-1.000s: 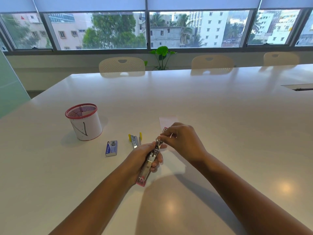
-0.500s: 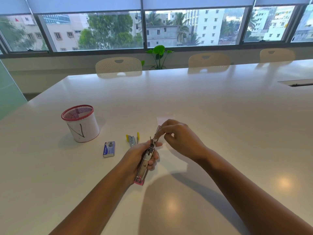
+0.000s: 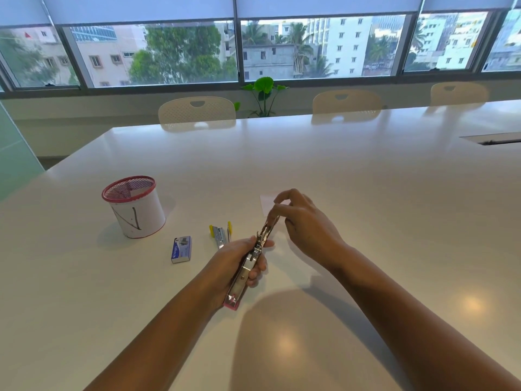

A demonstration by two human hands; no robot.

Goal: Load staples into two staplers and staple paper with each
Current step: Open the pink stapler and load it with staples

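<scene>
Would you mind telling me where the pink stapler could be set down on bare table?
Bare table lies right of the right hand, and nearer than the staple box. It is crowded between the mesh cup, yellow stapler and paper.

A single wide head-worn view is aimed forward and down across the white table (image 3: pixel 366 179), with both forearms seen close at the bottom and the windows (image 3: pixel 180 52) far ahead.
</scene>
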